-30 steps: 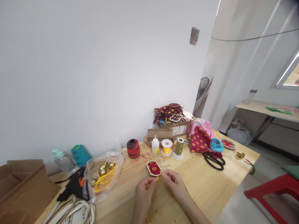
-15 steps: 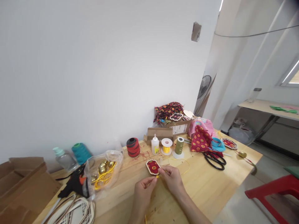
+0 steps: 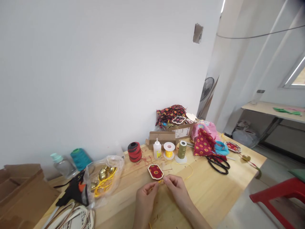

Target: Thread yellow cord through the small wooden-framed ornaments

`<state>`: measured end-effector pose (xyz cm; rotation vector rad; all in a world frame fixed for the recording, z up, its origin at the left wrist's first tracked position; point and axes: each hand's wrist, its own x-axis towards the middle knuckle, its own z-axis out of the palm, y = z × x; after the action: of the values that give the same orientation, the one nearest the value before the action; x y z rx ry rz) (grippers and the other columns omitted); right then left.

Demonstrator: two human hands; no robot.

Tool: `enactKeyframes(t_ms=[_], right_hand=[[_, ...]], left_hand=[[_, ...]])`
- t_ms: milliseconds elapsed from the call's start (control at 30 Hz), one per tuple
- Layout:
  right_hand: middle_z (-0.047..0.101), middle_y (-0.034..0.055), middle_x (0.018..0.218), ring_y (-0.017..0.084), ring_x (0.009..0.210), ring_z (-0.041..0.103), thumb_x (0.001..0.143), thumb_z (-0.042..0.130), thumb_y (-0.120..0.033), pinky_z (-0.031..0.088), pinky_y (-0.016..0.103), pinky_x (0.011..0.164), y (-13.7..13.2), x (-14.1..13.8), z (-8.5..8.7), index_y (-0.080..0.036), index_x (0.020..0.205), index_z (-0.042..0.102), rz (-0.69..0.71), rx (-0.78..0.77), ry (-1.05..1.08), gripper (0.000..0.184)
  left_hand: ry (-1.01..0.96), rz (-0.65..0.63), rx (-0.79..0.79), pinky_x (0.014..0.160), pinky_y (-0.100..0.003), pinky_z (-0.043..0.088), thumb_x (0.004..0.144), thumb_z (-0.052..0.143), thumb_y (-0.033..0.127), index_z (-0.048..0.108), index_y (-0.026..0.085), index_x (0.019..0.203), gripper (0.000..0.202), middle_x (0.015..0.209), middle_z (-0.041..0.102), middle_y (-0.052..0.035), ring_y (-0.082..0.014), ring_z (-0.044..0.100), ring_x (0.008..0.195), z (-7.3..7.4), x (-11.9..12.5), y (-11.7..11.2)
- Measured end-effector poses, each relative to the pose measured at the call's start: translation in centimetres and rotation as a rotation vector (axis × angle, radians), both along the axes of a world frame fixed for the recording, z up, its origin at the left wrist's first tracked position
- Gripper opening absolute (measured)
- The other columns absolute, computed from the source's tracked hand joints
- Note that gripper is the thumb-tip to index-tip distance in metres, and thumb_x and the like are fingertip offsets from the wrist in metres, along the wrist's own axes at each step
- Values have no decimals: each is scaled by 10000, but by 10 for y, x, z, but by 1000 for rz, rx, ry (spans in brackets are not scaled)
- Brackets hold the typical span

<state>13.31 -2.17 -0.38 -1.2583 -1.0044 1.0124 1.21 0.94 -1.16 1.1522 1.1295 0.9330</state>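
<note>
A yellow cord (image 3: 160,181) is pinched in the nearly closed fingers of the left hand (image 3: 145,198) and the right hand (image 3: 177,190), and a strand (image 3: 150,225) of yellow is seen below the left hand on the bench (image 3: 209,197). Compared with the earlier frame, the hands are lower on the bench and are drawn slightly back from the red fabric plaque (image 3: 155,171), which lies flat in its wooden frame just above the fingers and is not seen to be gripped. The plaque itself has barely shifted.

Beyond it, a glue bottle (image 3: 157,149), a yellow spool (image 3: 169,150) and an olive thread cone (image 3: 182,150) are stood upright in a row, with a red-and-black spool (image 3: 134,152) to the left. To the right, black scissors (image 3: 218,164) are laid beside a heap of red fabric (image 3: 203,143), and an octagonal plaque (image 3: 232,147) and a gold bell (image 3: 246,157) are placed near the bench's far corner. On the left, a glue gun (image 3: 76,190) is lying against a plastic bag (image 3: 116,165) of gold bells and yellow cord, and a teal thread cone (image 3: 80,159) and a clear bottle (image 3: 63,167) are set behind it. A cardboard box (image 3: 162,139) is seen at the back.
</note>
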Motion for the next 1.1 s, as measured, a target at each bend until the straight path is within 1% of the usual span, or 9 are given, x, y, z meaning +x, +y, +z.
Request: enactKeyframes(t_ms=[133,233,367,467,567,633,833,933,1100], right_hand=[[260,-81,423,56,373,218,756,415,-375,161,166,360,-6,-5,2,-144,758,572,153,12,51,279],[258,-81,442,58,387,211,741,427,-301,151,166,368,-5,-7,-1,-153,817,575,159,66,-106,222],[227,-87,430,62,387,212,737,421,-222,164,172,387,-3,-9,-7,-176,819,590,125,122,-382,193],[335,-74,426,70,393,303,718,443,-186,231,167,407,-4,-9,-9,-206,814,599,39,138,-598,185],[534,-34,542,88,464,449,709,461,-163,324,170,473,-5,-7,-7,-227,824,605,-16,163,-745,196],[594,-8,644,99,526,506,706,481,-162,360,174,513,-5,-6,-5,-228,810,615,-36,190,-805,182],[589,5,660,97,575,543,730,492,-180,380,159,523,-1,-3,-8,-217,741,623,-96,286,-927,137],[591,7,653,98,573,546,754,474,-193,375,159,515,-1,-4,-10,-219,711,620,-129,300,-990,153],[583,18,650,101,574,539,781,440,-205,378,164,511,-2,-5,-8,-211,707,618,-171,343,-1009,193]], left_hand=[[-7,9,33,593,-249,454,528,657,335,701,138,678,252,636,707,-46,-203,610,641,4,-2,1],[-38,3,20,586,-240,443,536,652,289,701,144,654,193,591,696,-28,-179,598,595,8,-5,1],[-47,-35,-72,368,-186,333,536,645,287,697,141,668,204,271,467,70,-88,421,312,12,-8,-1],[-42,-65,-99,330,-182,288,523,655,331,699,131,696,268,227,377,91,-70,345,263,13,-9,-1],[-29,-82,-45,393,-206,368,538,645,370,704,136,698,290,241,424,64,-121,466,349,11,-9,0],[-17,-75,-11,436,-222,406,559,629,381,705,145,698,284,263,466,51,-150,524,417,9,-8,1],[-24,-47,64,613,-272,462,556,637,340,703,143,657,231,540,679,-23,-206,609,634,3,-7,4],[-37,-44,61,660,-285,463,554,644,317,700,144,656,209,640,707,-46,-216,619,667,3,-7,6],[-77,3,19,664,-293,470,544,657,294,694,141,648,189,665,711,-50,-216,622,668,6,-6,4]])
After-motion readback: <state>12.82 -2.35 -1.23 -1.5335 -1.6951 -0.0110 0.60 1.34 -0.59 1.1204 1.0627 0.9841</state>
